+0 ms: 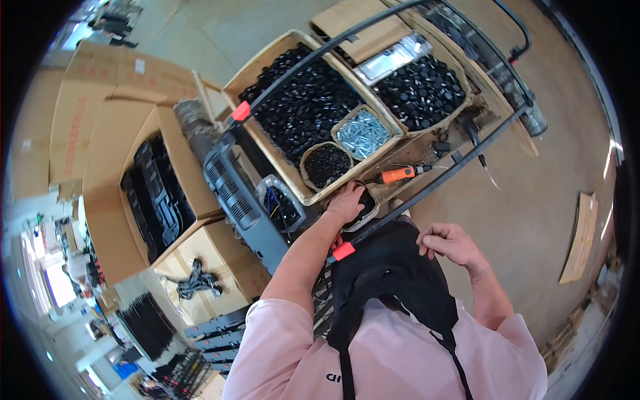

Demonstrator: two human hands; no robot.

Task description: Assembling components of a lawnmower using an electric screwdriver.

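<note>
The large bin of glossy black pieces stood beside a second bin, both presumably set before the person for easy reach. Tubs of silver fasteners and small dark parts sat inside the large bin's near corner, probably to keep kinds separate. The left hand, fingers partly spread, dipped into a small container just outside that corner; its hidden fingertips left any grip undeterminable. The right hand hung apart, loosely curled, its closure and contents unclear. An orange tool lay near the container.
</note>
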